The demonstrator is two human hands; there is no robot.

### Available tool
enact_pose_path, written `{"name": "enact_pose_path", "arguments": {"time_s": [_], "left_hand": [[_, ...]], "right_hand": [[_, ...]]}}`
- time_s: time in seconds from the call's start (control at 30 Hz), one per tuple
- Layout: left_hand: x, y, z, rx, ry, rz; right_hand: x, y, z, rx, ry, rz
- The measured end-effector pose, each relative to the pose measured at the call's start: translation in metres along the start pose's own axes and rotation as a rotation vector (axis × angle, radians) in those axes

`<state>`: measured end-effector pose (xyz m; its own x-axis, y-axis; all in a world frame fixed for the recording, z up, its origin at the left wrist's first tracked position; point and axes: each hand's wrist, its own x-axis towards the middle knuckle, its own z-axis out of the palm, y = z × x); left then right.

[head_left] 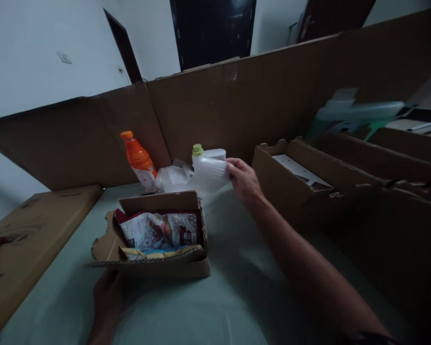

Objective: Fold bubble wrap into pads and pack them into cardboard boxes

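Plastic bubble wrap point(211, 173) is edge-pinched by our right hand point(244, 183), likely to spread it; whether our left hand point(108, 293) grips, we cannot tell.

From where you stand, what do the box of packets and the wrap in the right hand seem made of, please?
Box of packets: matte brown corrugated cardboard, shown by wavy cut edges. Wrap: probably plastic bubble film, softly shiny, given its translucent, dimpled surface.
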<state>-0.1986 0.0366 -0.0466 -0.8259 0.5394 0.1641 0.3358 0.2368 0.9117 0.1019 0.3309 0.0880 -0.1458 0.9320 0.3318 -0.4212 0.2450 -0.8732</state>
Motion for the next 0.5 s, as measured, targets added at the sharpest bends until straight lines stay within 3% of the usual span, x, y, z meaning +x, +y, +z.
{"name": "enact_pose_path", "arguments": {"time_s": [0.13,0.3,0.4,0.5], "left_hand": [[-0.002,0.008,0.000,-0.146,-0.031,-0.116],[-0.004,0.013,-0.006,-0.342,-0.060,-0.116],[-0.007,0.016,-0.010,-0.421,-0.149,-0.100],[-0.013,0.022,-0.012,-0.443,-0.293,-0.061]], "right_hand": [[-0.062,-0.040,-0.039,-0.428,-0.087,-0.004],[-0.146,-0.052,-0.097,-0.785,-0.348,0.121],[-0.186,-0.050,-0.096,-0.906,-0.376,0.117],[-0.210,-0.037,-0.063,-0.917,-0.375,0.085]]}}
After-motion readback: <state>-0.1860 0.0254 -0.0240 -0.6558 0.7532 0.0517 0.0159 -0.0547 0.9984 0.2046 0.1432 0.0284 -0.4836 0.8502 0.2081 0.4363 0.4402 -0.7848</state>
